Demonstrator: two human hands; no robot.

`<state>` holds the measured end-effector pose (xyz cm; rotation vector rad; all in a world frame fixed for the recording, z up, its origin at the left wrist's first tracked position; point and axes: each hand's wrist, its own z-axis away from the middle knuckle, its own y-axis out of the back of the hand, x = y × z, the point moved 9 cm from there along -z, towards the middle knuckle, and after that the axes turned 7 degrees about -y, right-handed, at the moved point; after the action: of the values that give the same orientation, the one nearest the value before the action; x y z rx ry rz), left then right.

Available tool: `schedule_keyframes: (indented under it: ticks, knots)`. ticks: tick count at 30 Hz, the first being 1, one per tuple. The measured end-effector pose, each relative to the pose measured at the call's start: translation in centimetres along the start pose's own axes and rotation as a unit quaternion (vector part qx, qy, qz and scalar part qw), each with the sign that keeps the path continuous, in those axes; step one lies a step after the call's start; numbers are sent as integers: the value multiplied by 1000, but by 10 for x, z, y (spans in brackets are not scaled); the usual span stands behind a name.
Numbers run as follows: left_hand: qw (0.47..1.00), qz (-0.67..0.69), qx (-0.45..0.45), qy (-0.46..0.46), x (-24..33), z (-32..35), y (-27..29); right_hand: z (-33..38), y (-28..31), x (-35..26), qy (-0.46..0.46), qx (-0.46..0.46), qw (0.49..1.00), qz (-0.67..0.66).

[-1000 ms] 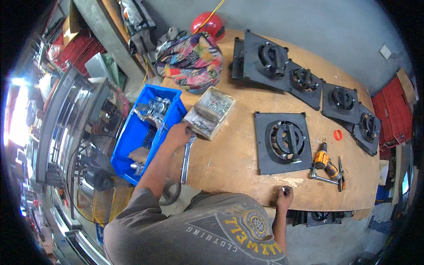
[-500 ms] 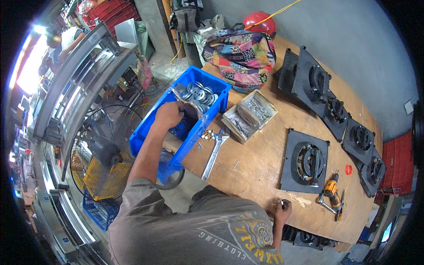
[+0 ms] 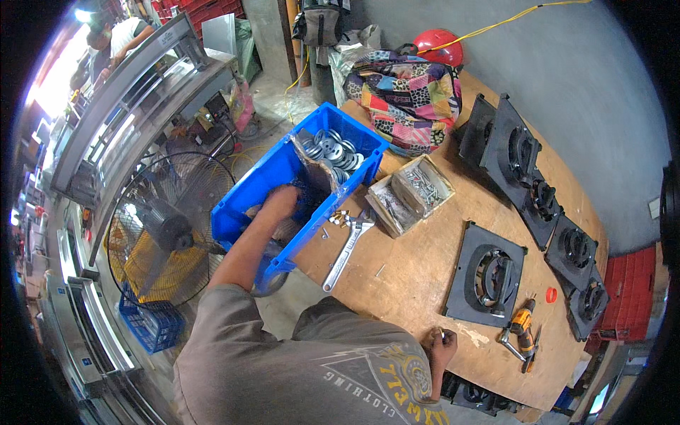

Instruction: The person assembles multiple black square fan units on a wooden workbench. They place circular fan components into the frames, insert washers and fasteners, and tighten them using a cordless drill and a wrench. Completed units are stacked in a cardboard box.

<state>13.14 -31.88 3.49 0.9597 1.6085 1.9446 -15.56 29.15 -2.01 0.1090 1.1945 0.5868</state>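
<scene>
My left hand [image 3: 285,201] reaches down into a blue plastic bin [image 3: 249,190] at the table's left edge. Its fingers are hidden among small dark parts. Behind a cardboard divider [image 3: 312,164], round metal discs [image 3: 333,150] fill the bin's far end. My right hand [image 3: 442,345] is at the table's near edge, fingers closed round a small light-tipped thing too small to name. Beyond that hand lies a square black plate [image 3: 487,275] with a round opening and a bar across it. An adjustable wrench [image 3: 346,256] lies between the bin and the plate.
An open box of screws [image 3: 423,188] stands beyond the wrench. An orange-black power drill [image 3: 523,324] and red ring [image 3: 551,295] lie right. More black plates [image 3: 571,244] line the far right edge. A patchwork bag [image 3: 407,99] sits at the back; a fan [image 3: 166,227] stands left.
My left hand has gone deeper into the bin, away from the divider and toward its near end. My right hand stays closed near the table edge. The whole view has shifted slightly.
</scene>
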Motion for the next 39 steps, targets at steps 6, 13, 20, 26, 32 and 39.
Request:
schedule_keyframes:
  ticks: [6,13,20,26,32,39]
  knots:
    - [997,-23,-33,66,-6,-1,-3,-1,-1,-11,16,-16,1000,17]
    - [997,63,-53,1,54,26,113,7,-9,-41,32,-43,998,43]
    - [920,203,25,-335,253,48,199,45,-69,-190,72,-189,979,-19]
    - [829,194,-30,-524,406,66,158,79,-53,-300,193,-155,966,74]
    - [787,188,-51,-585,466,72,132,65,-20,-269,106,-126,985,57]
    - [744,202,-132,-623,531,61,61,22,31,-160,1,-31,978,-208]
